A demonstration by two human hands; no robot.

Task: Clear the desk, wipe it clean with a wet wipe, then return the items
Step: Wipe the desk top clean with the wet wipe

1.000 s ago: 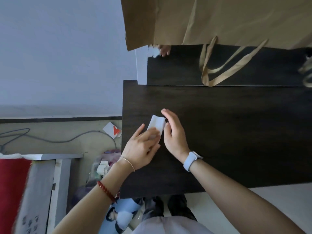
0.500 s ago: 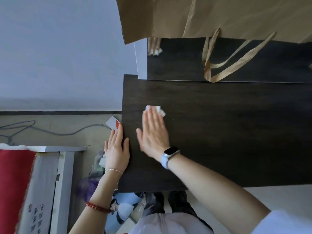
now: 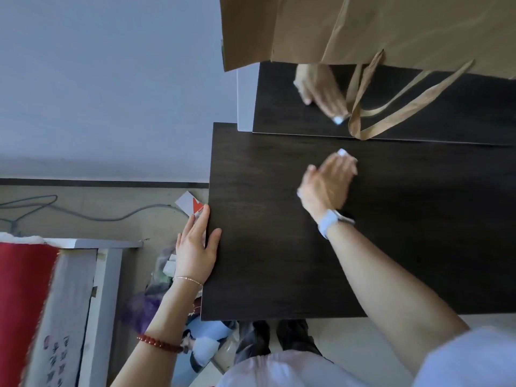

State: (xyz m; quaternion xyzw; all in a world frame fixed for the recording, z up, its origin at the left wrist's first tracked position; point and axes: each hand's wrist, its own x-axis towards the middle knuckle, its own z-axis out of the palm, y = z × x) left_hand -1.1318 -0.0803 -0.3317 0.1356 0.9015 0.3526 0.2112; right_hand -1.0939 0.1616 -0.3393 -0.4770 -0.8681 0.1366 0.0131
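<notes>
Two hands working: wiping pass on the dark desktop [image 3: 279,261].
I press the wet wipe [image 3: 346,155] under the flat, extended right hand [image 3: 326,182]; the left hand [image 3: 195,247], fingers straight, braces the edge. I'd overlap strokes.

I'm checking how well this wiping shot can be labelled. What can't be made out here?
- Wet wipe: mostly hidden under the right hand, which is motion-blurred.
- Paper bag: cut off by the top edge.
- Items on the floor left of the desk: partly hidden by the left hand.
</notes>
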